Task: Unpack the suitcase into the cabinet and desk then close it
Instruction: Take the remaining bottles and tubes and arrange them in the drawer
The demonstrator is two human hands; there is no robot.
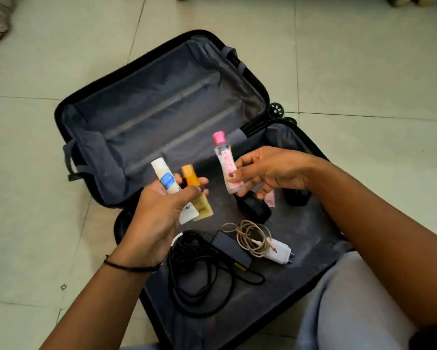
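Open suitcase [161, 102] lying flat on a tiled floor [364, 72], both halves spread and hinged along the middle. The far half shows grey lining up to its black rim. The near half holds a black adapter [227, 246] with coiled cord, a white charger [278, 250] under a beige cable [250, 236], and a black case [254, 208]. Both hands hover above the near half. The left hand [156, 213] grips a white tube [165, 179] and an orange-capped yellow tube [190, 176] together. The right hand [270, 170] pinches a clear bottle [223, 155] (pink cap uppermost). A knee [351, 299] overlaps the near half's right edge. Bare floor borders the suitcase on the left and far sides.
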